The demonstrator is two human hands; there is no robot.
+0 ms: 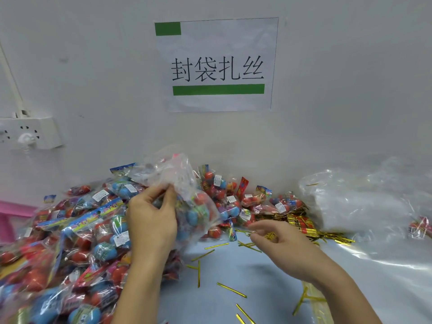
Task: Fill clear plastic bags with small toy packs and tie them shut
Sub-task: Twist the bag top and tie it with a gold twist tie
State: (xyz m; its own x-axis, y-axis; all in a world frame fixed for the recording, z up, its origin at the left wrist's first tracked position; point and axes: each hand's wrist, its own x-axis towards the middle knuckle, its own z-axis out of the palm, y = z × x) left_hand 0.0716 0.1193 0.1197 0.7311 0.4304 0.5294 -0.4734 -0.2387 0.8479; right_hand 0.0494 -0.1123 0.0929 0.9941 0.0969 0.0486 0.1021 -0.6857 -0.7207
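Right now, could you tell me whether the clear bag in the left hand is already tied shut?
Not yet tied. The left hand pinches the filled clear bag by its neck; no gold twist tie wraps it.

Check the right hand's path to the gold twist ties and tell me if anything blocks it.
Nothing visible blocks it. The right hand is already at the near edge of the gold twist ties, fingers curled among loose ones on the table. The left hand pinches the filled bag by its neck, off to the side.
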